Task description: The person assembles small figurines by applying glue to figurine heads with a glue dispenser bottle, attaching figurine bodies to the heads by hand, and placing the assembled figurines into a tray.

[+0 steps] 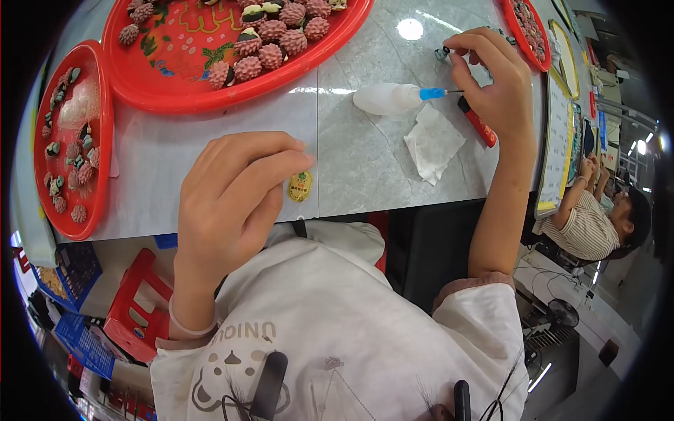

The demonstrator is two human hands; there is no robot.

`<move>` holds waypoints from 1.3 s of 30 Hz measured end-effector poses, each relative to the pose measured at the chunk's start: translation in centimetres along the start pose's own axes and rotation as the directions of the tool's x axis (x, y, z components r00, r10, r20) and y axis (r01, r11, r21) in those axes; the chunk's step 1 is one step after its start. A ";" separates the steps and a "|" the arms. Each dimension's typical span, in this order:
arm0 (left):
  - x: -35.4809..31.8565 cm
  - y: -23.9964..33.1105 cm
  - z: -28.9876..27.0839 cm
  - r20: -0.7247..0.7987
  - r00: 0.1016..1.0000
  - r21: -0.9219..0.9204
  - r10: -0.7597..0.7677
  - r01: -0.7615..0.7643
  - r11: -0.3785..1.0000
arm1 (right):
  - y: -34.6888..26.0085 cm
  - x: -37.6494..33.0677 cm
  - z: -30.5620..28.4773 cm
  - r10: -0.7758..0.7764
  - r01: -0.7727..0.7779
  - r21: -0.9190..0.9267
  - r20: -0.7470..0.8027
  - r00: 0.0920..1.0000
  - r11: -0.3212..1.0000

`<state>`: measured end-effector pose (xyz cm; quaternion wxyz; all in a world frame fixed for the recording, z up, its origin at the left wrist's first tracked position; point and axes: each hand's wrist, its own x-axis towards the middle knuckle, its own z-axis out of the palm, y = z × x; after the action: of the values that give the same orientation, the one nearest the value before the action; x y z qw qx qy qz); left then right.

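Note:
My right hand reaches over the far right of the table, its thumb and index finger closed on a small dark piece. More small dark-green pieces lie partly hidden behind that hand. Below it are a white squeeze bottle with a blue needle tip, lying on its side, and a red-and-black tube. My left hand hovers near the table's front edge, fingers loosely bent and apart from the thumb, with nothing visible in them. Close to its fingertips lies a gold oval label.
A large red tray at the back holds pink spiky pieces. Smaller red trays stand at the far left and far right. A crumpled white tissue lies mid-table. A red stool stands lower left; another person sits right.

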<state>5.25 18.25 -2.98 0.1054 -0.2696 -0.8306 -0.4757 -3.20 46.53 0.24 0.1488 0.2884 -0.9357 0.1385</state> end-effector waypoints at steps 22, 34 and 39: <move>0.1 -0.1 0.0 0.002 0.999 -0.040 -0.045 0.045 0.998 | 1.4 -0.2 0.1 0.193 -0.227 0.252 0.154 0.969 0.941; 0.4 1.6 -2.2 0.013 0.992 -0.195 -0.129 0.129 0.972 | -0.2 -0.2 -0.8 0.291 -0.319 0.354 0.131 0.948 0.879; 5.4 0.4 -6.6 0.078 0.997 -0.047 0.017 -0.014 0.999 | -1.4 -2.1 -2.3 0.338 -0.317 0.279 -0.029 0.941 0.906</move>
<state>0.43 14.71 3.09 0.0700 -0.2969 -0.8207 -0.4831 -0.24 47.26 1.83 0.1182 0.1393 -0.9366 0.2989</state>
